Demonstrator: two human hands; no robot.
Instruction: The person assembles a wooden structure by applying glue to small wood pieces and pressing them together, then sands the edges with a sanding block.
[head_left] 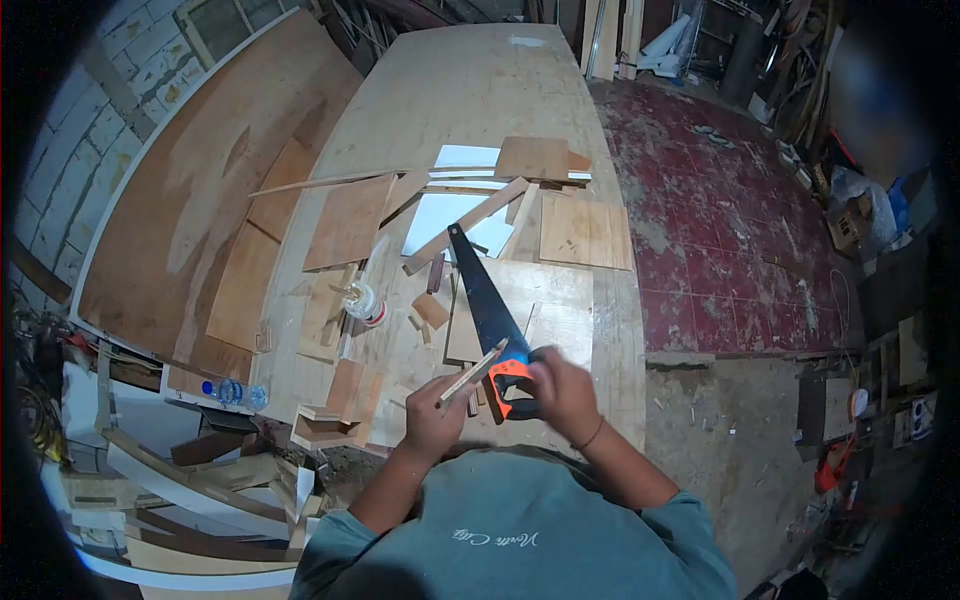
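My left hand (pixel 436 418) is closed around a thin strip of wood (pixel 474 371), which points up and to the right. Just right of it, a hand saw (pixel 484 296) with a dark blade and an orange and black handle points away from me. My right hand (pixel 567 398), slightly blurred, is at the right side of the saw handle with its fingers curled; its grip is hard to make out. The far end of the strip overlaps the base of the blade. Beneath the saw are wood pieces on the plywood table (pixel 480 80).
Wood panels (pixel 585 232) and white sheets (pixel 436 222) lie beyond the saw. A white container (pixel 364 304) stands to the left, near a small wooden box (pixel 330 428). A plastic bottle (pixel 236 393) lies at the left edge. Red floor tiles (pixel 725 220) are at the right.
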